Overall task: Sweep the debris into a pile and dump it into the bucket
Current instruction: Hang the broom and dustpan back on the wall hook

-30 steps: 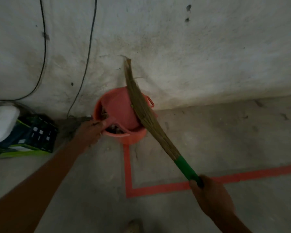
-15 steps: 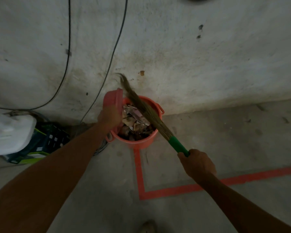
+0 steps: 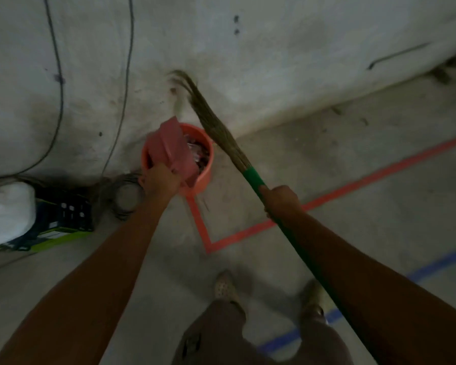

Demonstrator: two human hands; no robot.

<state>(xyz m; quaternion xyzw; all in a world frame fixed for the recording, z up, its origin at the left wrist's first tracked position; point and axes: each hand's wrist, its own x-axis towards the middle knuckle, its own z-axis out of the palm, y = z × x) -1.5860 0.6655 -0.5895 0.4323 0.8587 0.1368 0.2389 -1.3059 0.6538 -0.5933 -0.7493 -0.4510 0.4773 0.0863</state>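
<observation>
Now: dustpan tilted over the bucket

My left hand (image 3: 159, 180) grips the near end of the pink dustpan (image 3: 174, 148), which is tilted over the mouth of the orange bucket (image 3: 205, 177). Debris (image 3: 199, 154) lies inside the bucket, which stands on the floor (image 3: 353, 180) by the wall (image 3: 274, 61). My right hand (image 3: 281, 200) is closed round the green handle of the broom (image 3: 219, 130); its bristles point up along the wall, just right of the bucket.

Bare workroom (stained wall (image 3: 287, 61), taped floor (image 3: 379, 206)).
</observation>
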